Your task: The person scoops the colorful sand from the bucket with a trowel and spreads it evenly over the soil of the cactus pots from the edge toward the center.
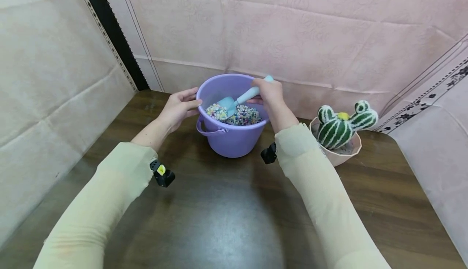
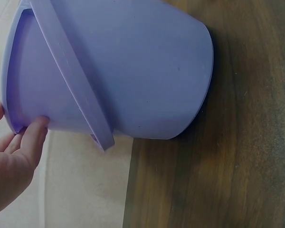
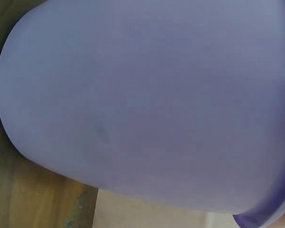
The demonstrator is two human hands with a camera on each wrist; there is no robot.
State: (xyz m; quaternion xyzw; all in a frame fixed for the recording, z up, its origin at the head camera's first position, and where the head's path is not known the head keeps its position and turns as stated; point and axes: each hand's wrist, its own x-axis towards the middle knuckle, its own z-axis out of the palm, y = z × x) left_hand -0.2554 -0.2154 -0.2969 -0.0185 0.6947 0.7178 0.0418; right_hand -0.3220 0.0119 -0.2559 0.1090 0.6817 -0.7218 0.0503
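Observation:
A purple bucket (image 1: 234, 141) stands on the table, holding many small multicoloured beads (image 1: 246, 116). My left hand (image 1: 179, 108) pinches the bucket's left rim, thumb at the edge and fingers against the outer wall, as the left wrist view confirms. The bucket's handle (image 2: 71, 71) hangs down over its front side. In my right hand (image 1: 270, 94) is the handle of a light blue toy shovel (image 1: 228, 104), gripped above the right rim. The shovel's blade slants down inside the bucket and touches the beads. Bucket wall (image 3: 142, 104) fills most of the right wrist view.
Right of the bucket, near my right forearm, a knitted cactus (image 1: 334, 135) stands in a pale pot (image 1: 341, 158). The dark wooden table (image 1: 219, 220) reaches back to a wall covered in pinkish cloth (image 1: 292, 29). More pale cloth (image 1: 44, 98) hangs on the left.

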